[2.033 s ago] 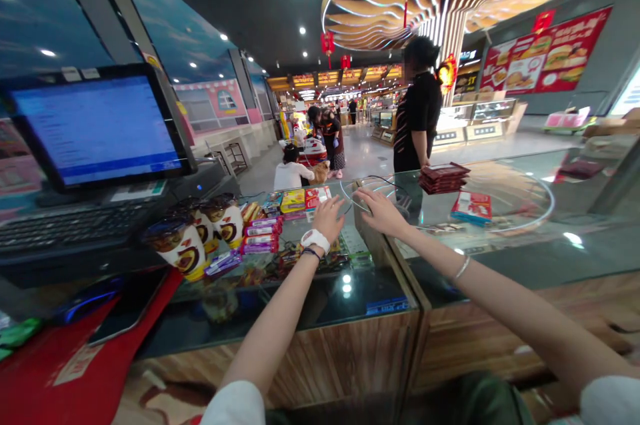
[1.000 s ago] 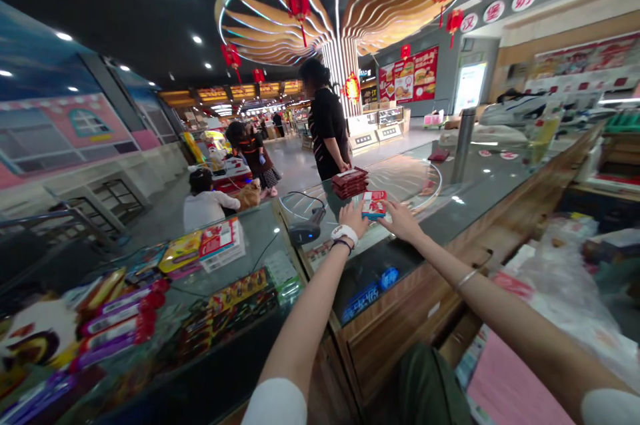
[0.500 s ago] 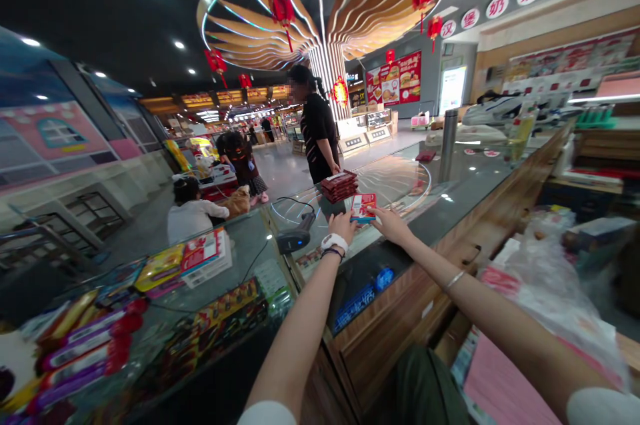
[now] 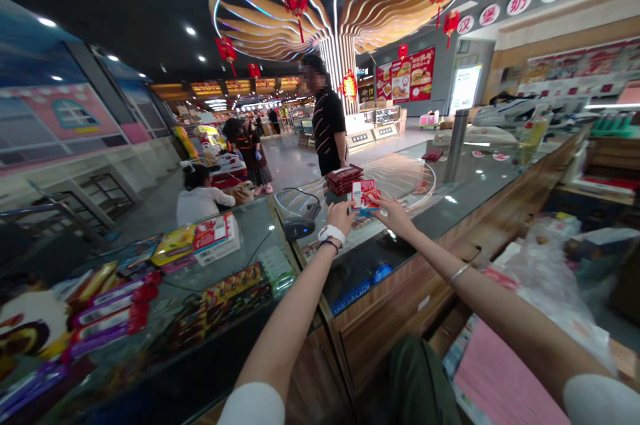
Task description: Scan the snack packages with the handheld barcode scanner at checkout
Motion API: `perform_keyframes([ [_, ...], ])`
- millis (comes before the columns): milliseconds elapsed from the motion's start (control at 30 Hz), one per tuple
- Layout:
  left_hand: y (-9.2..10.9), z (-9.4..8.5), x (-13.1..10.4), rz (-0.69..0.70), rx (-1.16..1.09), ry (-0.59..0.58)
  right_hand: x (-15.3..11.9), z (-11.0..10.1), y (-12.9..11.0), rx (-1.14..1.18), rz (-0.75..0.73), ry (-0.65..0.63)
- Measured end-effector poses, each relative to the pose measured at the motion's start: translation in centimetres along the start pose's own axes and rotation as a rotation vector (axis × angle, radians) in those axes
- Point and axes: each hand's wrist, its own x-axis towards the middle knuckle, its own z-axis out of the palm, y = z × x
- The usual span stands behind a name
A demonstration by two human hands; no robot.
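Red packet (image 4: 364, 192), lettering too small to read, was pinched between left hand (image 4: 341, 216) and right hand (image 4: 394, 213), both reaching forward over glass counter (image 4: 425, 213), inside near edge. Round signs (image 4: 519, 3) read 汉堡奶茶.

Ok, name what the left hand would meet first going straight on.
The red-and-white packet that the left hand touches; beyond it, perhaps the stack of dark-red packets, though depth is unclear.

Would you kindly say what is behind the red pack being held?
Behind and left of the pack is a stack of maroon packets; what the pack covers is hidden.
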Motion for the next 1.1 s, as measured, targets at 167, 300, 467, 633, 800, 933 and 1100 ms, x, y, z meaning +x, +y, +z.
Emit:
perform_keyframes([
  [167,-1.1,-2.3,-1.5,0.017,0.022,0.085,0.8,-0.4,-2.5,-0.004,-0.064,0.011],
  [300,-2.8,-4.7,-3.4,0.005,0.028,0.135,1.5,0.3,-5.4,-0.016,-0.116,-0.037],
  [467,-5.4,-7.4,-6.0,-0.053,0.018,0.194,2.2,2.2,-9.0,0.023,-0.188,-0.072],
  [633,-8.1,-9.9,-8.4,-0.091,-0.098,0.251,2.9,4.4,-12.4,0.083,-0.261,-0.067],
  [800,-11.4,-11.7,-10.1,-0.115,-0.397,0.289,4.0,6.1,-16.1,0.154,-0.348,-0.076],
  [933,-14.0,-13.0,-11.1,-0.109,-0.558,0.294,5.3,7.6,-18.5,0.242,-0.391,-0.101],
  [1100,-16.7,-14.6,-13.1,-0.169,-0.495,0.350,6.9,9.5,-21.1,0.379,-0.462,-0.195],
])
